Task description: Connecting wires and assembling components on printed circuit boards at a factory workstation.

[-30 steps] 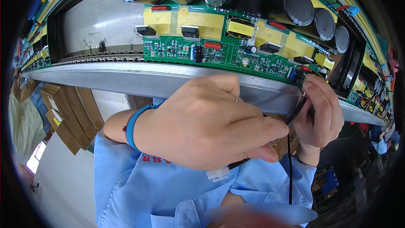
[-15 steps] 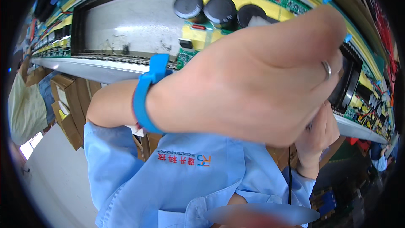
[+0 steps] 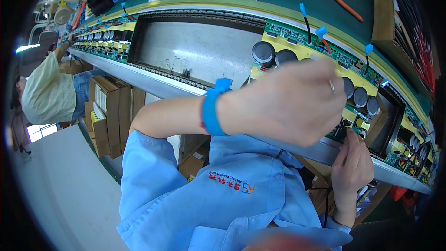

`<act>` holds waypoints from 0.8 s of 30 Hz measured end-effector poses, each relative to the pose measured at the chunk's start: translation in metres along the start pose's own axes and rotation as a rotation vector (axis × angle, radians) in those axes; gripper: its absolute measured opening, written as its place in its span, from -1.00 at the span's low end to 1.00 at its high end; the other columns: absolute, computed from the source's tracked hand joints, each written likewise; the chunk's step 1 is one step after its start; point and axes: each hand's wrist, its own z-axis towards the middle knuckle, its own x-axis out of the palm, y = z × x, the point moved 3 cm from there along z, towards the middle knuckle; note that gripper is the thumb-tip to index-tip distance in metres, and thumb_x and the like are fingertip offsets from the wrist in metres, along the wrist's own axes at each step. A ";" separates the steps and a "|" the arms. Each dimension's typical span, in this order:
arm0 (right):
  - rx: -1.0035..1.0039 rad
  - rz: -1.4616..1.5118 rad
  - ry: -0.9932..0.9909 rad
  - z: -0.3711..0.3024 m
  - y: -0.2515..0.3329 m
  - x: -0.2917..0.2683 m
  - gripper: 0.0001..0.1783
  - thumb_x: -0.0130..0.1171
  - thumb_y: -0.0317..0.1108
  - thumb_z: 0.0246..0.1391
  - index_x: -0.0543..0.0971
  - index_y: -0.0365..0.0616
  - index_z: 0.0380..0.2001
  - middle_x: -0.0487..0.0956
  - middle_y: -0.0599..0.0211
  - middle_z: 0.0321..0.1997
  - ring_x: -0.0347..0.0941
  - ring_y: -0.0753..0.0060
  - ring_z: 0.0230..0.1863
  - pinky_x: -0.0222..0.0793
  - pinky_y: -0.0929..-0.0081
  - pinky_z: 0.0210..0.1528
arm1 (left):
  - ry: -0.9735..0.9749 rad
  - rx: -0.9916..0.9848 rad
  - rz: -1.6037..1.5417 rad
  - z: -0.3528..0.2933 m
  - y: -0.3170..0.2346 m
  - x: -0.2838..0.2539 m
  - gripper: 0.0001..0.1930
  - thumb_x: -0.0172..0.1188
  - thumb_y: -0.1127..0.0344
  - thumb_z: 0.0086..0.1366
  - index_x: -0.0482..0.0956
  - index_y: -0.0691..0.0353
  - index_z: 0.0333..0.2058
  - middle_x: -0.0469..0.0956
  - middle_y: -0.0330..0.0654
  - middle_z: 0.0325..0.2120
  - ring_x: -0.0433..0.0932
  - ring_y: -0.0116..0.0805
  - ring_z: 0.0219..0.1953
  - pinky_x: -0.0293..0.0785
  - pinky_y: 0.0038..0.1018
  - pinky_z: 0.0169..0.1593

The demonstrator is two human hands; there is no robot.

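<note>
My left hand, with a blue strap round its wrist, is curled closed above a green and yellow circuit board. Its fingertips are hidden behind the back of the hand, so what they hold cannot be seen. Round black capacitors stand on the board, some covered by that hand. At the board's near edge, my right hand has its fingers pressed together beside small dark parts. Whatever is between those fingers is too small to make out.
The board lies on a rail line with a metal plate to its left and more boards beyond. Orange-handled pliers lie on the green mat. Cardboard boxes and a person are at left; a wire box stands far right.
The view has shifted, showing more of the bench. My left hand now looks smaller and farther from the camera. My right hand, partly hidden behind it before, shows plainly at the board's edge.
</note>
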 end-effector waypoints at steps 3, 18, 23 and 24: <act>0.027 -0.042 0.000 -0.002 0.001 0.000 -0.69 0.18 -0.67 -0.01 0.57 -0.34 -0.13 0.63 0.09 -0.24 0.58 0.21 -0.39 0.49 0.43 -0.41 | 0.261 -0.189 0.174 0.009 0.067 -0.020 -0.68 0.27 0.56 -0.05 0.64 0.23 -0.24 0.66 -0.24 -0.26 0.60 -0.36 -0.29 0.45 -0.40 -0.14; 0.082 -0.209 0.029 -0.054 -0.018 -0.034 -0.70 0.21 -0.63 -0.12 0.62 -0.33 -0.22 0.59 0.10 -0.24 0.53 0.17 -0.35 0.44 0.39 -0.38 | 0.445 -0.456 0.645 -0.033 0.212 0.008 -0.79 0.27 0.45 -0.04 0.62 0.18 -0.34 0.55 -0.07 -0.37 0.52 -0.08 -0.19 0.27 -0.24 -0.03; 0.109 -0.191 -0.029 -0.044 -0.021 -0.040 -0.66 0.22 -0.73 -0.14 0.68 -0.30 -0.21 0.55 0.16 -0.28 0.50 0.26 -0.32 0.44 0.44 -0.38 | 0.521 -0.424 0.610 -0.028 0.211 0.006 -0.81 0.27 0.48 -0.05 0.51 0.22 -0.39 0.56 -0.01 -0.36 0.53 -0.02 -0.25 0.26 -0.24 -0.03; 0.034 -0.203 -0.083 -0.040 -0.025 -0.040 -0.61 0.23 -0.80 -0.17 0.68 -0.31 -0.20 0.56 0.12 -0.27 0.53 0.28 -0.30 0.48 0.48 -0.38 | 0.492 -0.327 0.633 -0.033 0.215 0.005 -0.79 0.27 0.47 -0.02 0.53 0.22 -0.34 0.57 0.01 -0.34 0.54 -0.02 -0.26 0.28 -0.24 -0.04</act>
